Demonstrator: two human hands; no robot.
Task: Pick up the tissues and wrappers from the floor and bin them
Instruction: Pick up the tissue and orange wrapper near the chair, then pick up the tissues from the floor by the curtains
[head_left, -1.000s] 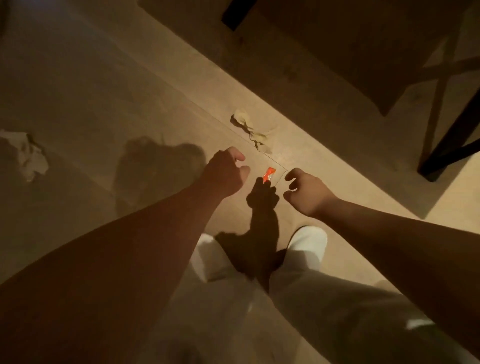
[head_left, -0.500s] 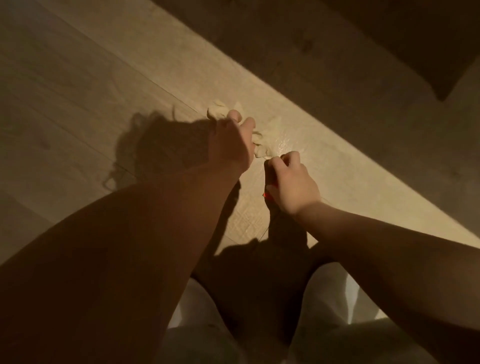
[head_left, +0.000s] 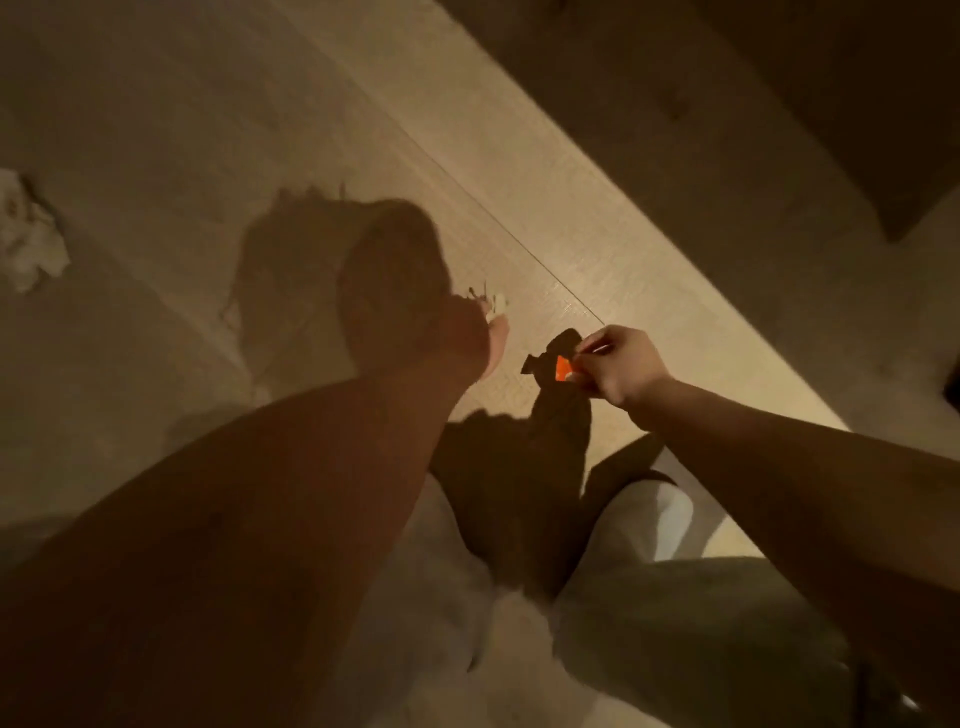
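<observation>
tissue (head_left: 492, 304) and wrapper (head_left: 562, 368) now lifted

Pale wood-plank floor (head_left: 545, 171); dark furniture (head_left: 779, 104) at upper right.

We see a pale wood floor (head_left: 545, 171) with long boards and a thin line between them. A warm, bright strip of light runs slantwise across it. The rest of the floor is dim and brownish. In the top right corner is a big dark piece of furniture (head_left: 779, 104), too shadowy to tell what it is.
</observation>
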